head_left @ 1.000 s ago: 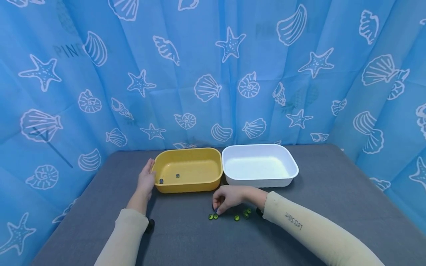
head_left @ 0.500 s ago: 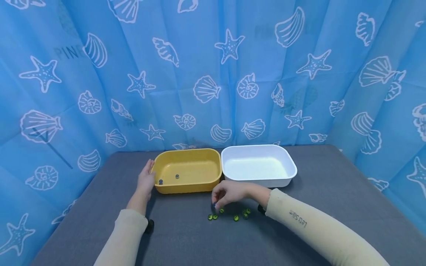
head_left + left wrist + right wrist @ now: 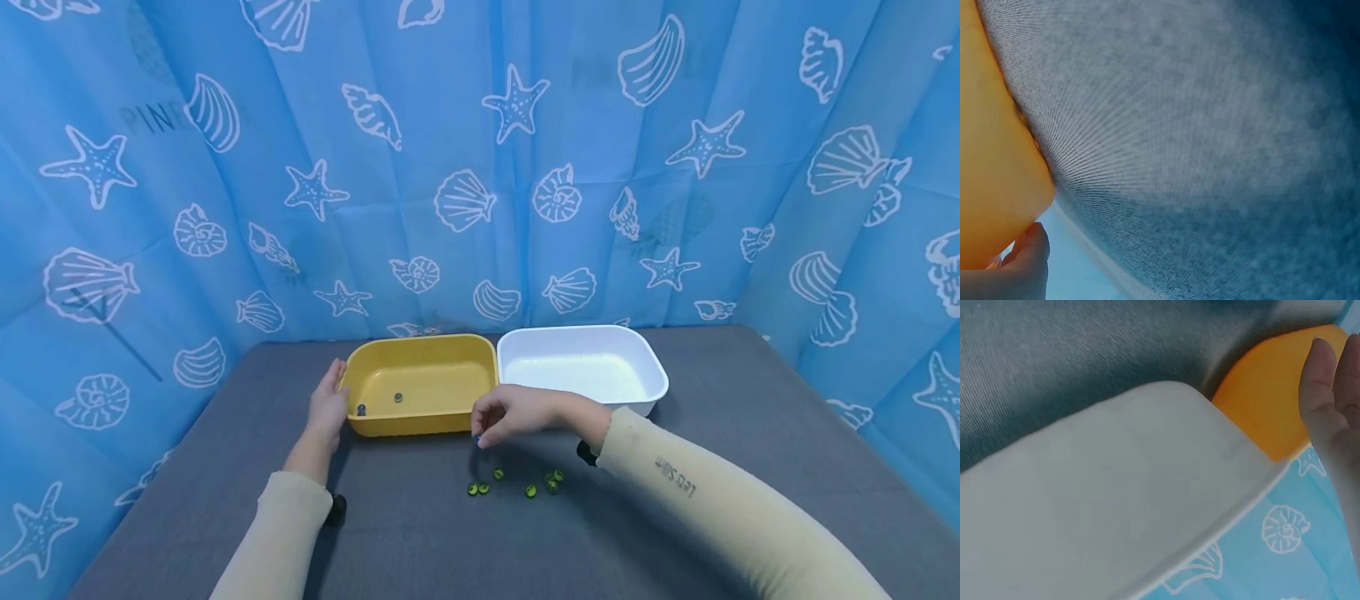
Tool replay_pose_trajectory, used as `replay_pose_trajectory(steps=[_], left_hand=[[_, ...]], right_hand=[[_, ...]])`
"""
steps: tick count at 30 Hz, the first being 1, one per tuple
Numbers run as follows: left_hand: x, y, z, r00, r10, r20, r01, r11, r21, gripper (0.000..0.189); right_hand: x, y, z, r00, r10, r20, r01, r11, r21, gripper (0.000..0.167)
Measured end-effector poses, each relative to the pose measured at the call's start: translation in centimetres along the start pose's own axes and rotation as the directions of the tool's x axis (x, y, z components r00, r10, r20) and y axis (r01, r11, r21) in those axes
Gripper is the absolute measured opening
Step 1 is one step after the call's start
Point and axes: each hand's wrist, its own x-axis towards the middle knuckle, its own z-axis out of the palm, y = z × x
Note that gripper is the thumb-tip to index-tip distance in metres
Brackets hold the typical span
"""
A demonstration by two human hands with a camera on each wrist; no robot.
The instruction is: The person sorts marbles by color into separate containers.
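Observation:
My right hand hangs over the cloth just in front of the yellow tub. Its thumb and a finger pinch a small blue piece, mostly covered by the fingertips. Below it on the grey cloth lie several small round green pieces with dark marks, among them a green piece on its own. My left hand rests along the left end of the yellow tub, fingers straight against the outer wall. Two small dark pieces, one near the middle and one at the left front corner, lie in that tub.
A white tub stands right beside the yellow one, behind my right forearm. Grey cloth covers the table. A blue curtain with shell and starfish prints hangs behind and at both sides.
My right hand has lifted the blue piece off the cloth and moved it away from me, toward the tubs, uncovering a green piece. The left hand stays put.

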Motion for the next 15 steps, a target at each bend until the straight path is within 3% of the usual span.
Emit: replay_pose_trajectory(steps=[10, 15], left_hand=[[-0.1, 0.1, 0.0, 1.0, 0.005, 0.002, -0.005, 1.0, -0.001, 0.056], [0.1, 0.0, 0.0, 1.0, 0.0, 0.002, 0.0, 1.0, -0.004, 0.056]], right_hand=[[0.3, -0.9, -1.0, 1.0, -0.003, -0.022, 0.004, 1.0, 0.028, 0.007], [0.6, -1.4, -1.7, 0.999, 0.033, -0.041, -0.031, 0.998, 0.049, 0.007]])
